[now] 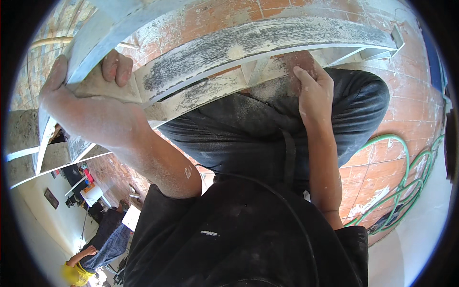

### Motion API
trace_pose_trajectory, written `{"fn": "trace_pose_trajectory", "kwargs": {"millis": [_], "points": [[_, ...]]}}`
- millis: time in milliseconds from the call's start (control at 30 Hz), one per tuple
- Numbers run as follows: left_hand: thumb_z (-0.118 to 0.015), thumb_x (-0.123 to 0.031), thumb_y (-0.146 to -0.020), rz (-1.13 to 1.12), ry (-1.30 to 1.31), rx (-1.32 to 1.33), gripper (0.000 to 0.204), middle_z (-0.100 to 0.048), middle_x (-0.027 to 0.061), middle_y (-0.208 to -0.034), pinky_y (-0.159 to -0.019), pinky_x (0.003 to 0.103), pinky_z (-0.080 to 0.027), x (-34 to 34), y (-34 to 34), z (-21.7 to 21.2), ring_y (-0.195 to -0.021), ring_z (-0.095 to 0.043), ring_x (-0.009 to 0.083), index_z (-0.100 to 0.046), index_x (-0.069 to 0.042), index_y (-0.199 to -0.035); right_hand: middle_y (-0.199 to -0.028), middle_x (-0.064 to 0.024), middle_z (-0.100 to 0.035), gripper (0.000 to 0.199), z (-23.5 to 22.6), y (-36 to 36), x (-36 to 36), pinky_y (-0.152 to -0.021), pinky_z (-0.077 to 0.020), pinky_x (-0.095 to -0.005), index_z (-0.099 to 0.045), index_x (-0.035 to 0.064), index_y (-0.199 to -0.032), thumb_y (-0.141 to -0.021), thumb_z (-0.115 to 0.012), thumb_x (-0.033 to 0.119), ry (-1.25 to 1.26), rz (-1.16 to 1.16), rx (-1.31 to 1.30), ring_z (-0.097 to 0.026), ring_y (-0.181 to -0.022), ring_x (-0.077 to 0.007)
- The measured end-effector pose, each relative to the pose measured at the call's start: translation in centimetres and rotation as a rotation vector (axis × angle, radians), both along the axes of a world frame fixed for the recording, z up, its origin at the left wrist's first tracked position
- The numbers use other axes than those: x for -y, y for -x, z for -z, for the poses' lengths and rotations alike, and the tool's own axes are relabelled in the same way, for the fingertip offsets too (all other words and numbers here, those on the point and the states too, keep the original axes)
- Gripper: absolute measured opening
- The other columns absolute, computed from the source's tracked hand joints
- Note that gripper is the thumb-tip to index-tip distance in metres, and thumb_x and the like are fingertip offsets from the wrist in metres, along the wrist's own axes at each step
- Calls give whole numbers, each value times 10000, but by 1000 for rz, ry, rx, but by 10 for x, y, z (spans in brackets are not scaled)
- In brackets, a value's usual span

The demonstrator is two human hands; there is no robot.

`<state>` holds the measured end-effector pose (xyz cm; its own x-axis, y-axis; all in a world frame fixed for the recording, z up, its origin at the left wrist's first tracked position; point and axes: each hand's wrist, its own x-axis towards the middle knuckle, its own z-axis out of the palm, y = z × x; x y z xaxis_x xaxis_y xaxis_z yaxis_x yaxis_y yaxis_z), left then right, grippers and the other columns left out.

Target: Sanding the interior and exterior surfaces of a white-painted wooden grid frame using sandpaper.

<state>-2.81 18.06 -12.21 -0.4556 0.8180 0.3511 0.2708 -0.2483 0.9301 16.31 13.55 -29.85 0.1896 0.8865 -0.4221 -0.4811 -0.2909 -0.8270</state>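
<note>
A large curved frame (267,38), pale with dark scuffed patches and cross pieces between its sides, lies across my lap. My left hand (95,100) is closed around a grey-white bar of it at the upper left, thumb on one side and fingers on the other. Inside the curve, my right hand (313,88) pinches a reddish-brown, dusty flat piece (297,64) against the frame's inner side. Its exact kind is hard to make out, and most of the right fingers are hidden behind it. Pale dust covers my left hand and forearm.
My legs in dark trousers (358,103) are folded under the frame. A green hose (406,177) lies coiled on the orange tiled floor (401,115) at the right, beside a white wall. At the lower left, another person in a yellow top (79,275) is among assorted items.
</note>
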Motion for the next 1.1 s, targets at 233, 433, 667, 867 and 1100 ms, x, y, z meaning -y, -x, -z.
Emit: {"fn": "trace_pose_trajectory", "kwargs": {"millis": [233,433,667,867,1100], "points": [[-299,-359,-868,18,15,-5,358,-306,74,-582,-500,275,-249,-1,2,1,-528,-294,140,-423,-26,-832,-807,8,-555,298,2,48,-9,-623,-376,-206,-602,-80,-1040,-972,-446,164,-99,3,20,-438,-692,-43],[-331,-375,-832,-35,-21,-54,364,-294,75,-555,-488,273,-242,1,1,5,-516,-291,151,-413,-23,-783,-822,-17,-612,330,-5,54,-6,-621,-414,-243,-630,-86,-941,-978,-467,199,-89,-125,414,-487,-730,-52],[-332,-374,-814,12,1,50,353,-309,81,-547,-487,277,-230,6,-2,1,-500,-303,154,-404,-34,-754,-518,-68,-518,345,15,58,-28,-513,-429,-305,-612,-90,-761,-888,-516,217,-134,-8,414,-520,-525,-101],[-320,-387,-818,10,16,-37,388,-336,78,-567,-489,285,-238,4,5,1,-494,-308,146,-446,-25,-760,-543,-36,-516,337,-7,54,-5,-550,-444,-291,-624,-80,-781,-903,-518,216,0,-52,164,-506,-538,-107],[-393,-351,-827,95,-18,100,379,-348,82,-596,-458,264,-249,3,13,2,-511,-311,151,-462,21,-813,-844,-70,-613,344,1,43,-8,-667,-445,-236,-608,-59,-1113,-865,-533,167,-77,-234,-143,-540,-756,-125]]}}
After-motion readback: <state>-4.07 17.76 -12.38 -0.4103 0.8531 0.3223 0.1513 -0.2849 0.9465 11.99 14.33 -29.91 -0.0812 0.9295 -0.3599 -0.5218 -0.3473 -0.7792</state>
